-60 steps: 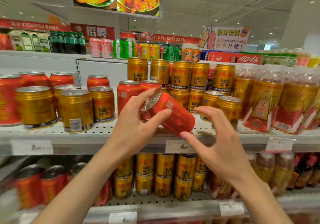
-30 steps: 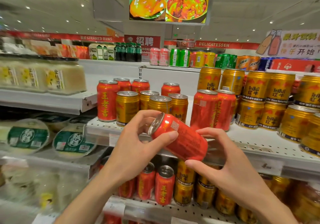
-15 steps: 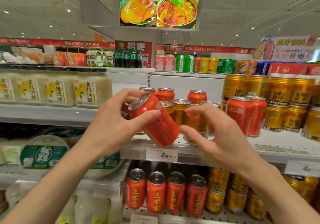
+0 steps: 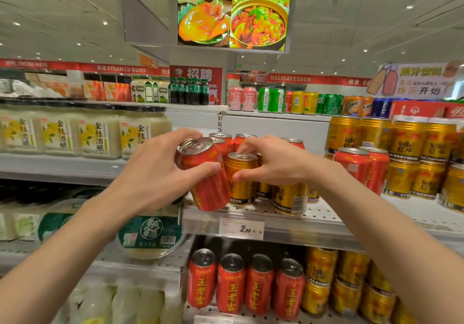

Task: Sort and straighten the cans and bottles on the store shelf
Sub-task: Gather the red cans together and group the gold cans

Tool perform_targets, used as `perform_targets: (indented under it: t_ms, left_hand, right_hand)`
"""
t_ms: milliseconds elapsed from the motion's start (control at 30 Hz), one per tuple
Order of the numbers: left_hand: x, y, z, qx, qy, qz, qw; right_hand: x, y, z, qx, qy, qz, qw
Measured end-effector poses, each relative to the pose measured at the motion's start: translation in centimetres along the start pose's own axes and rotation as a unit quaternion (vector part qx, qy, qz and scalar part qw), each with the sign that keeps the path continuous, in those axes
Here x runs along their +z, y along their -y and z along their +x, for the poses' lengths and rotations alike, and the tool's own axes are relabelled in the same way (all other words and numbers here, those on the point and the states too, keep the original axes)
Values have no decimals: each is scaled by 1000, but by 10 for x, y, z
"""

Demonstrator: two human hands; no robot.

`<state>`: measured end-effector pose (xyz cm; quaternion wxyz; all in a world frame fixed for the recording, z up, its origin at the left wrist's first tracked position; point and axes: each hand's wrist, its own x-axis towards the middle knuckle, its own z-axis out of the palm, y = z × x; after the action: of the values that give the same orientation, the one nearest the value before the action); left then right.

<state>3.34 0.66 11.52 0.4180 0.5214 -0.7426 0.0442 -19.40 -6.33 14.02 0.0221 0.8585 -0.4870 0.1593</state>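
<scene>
Two hands work at the front of the white shelf (image 4: 326, 219). The left hand (image 4: 155, 175) grips a red can (image 4: 207, 175), thumb across its front and fingers curled behind, holding it tilted with its silver top leaning left and its base at the shelf's front edge. Just right of it, touching, stands a gold can (image 4: 241, 180); the right hand (image 4: 278, 164) pinches this one, fingers over its lid and thumb low on its side. More gold cans stand beneath that wrist, one printed with a barcode, and red cans (image 4: 244, 139) line up behind. A price tag (image 4: 241, 228) on the shelf lip reads "2.00". Further right stand two more red cans and stacked gold Red Bull cans (image 4: 414, 143) marked 红牛. Below, a row of red cans (image 4: 244, 283) reads 王老吉, beside more gold ones. To the left, pale jars (image 4: 100, 133) are labelled 金桂酒酿. Far behind, red banners read "STEAMED BUNS" (image 4: 121, 69) and "DELICATESSEN" (image 4: 288, 79), a red sign (image 4: 198, 75) says 招聘, and a screen (image 4: 233, 17) overhead shows dishes of food.
</scene>
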Motion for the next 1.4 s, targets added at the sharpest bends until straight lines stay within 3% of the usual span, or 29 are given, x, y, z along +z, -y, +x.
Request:
perform_targets:
  t_ms: [500,1067,1267,1400]
  left_hand:
    - [2,-7,4,27,-9,41,999]
    - [58,-30,35,96,38,123,987]
    - [66,-26,29,93,9,97,991]
    - [68,-31,22,107,-71,49,991]
  right_hand:
    - [-20,-13,-31,2,-91,169,981]
    - [-23,-44,-90,3,-105,182,978]
    - [-20,-46,-99,-15,-107,185,977]
    - [-20,-54,-112,-11,-118,204,972]
